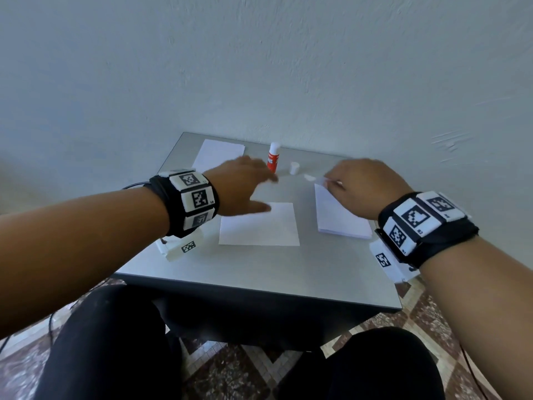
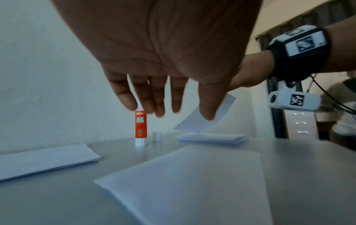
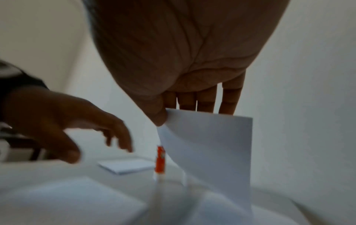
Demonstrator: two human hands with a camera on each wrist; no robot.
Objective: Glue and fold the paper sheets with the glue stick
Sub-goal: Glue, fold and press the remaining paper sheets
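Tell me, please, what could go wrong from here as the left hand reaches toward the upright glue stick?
1. The uncapped glue stick stands upright on its narrow base; the open left hand coming in fast could knock it over.
2. The small cap stands right beside it and might be swept aside.
3. The right hand pinches only the corner of the lifted sheet, so the sheet could slip or crease.

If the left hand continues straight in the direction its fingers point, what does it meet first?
Most likely the upright orange-and-white glue stick: the left hand reaches toward it with open fingers, though the remaining gap is unclear.
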